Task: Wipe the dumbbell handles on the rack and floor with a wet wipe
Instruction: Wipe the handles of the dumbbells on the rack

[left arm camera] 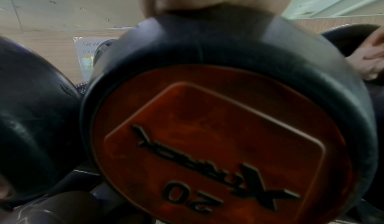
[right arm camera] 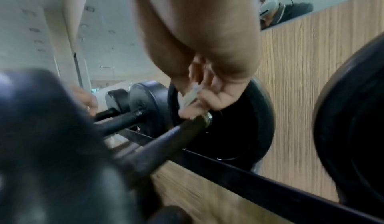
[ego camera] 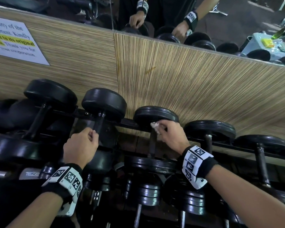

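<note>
Black dumbbells lie in a row on the rack [ego camera: 220,143] against a wood-panelled wall. My left hand [ego camera: 93,134] grips the handle [ego camera: 99,124] of the second dumbbell from the left; its orange end cap marked 20 [left arm camera: 218,137] fills the left wrist view. My right hand [ego camera: 158,127] pinches a small crumpled wet wipe [ego camera: 155,126] and holds it at the far end of the neighbouring dumbbell's handle [ego camera: 152,143], right below its far plate [ego camera: 155,114]. In the right wrist view the fingertips [right arm camera: 187,112] and the wipe [right arm camera: 190,97] touch that handle [right arm camera: 166,138] by its collar.
More dumbbells [ego camera: 209,129] sit to the right on the same rail, and a lower tier [ego camera: 148,191] lies below my wrists. A printed notice [ego camera: 13,40] is stuck to the wall panel. A mirror [ego camera: 229,22] above the panel reflects my hands and a cluttered table.
</note>
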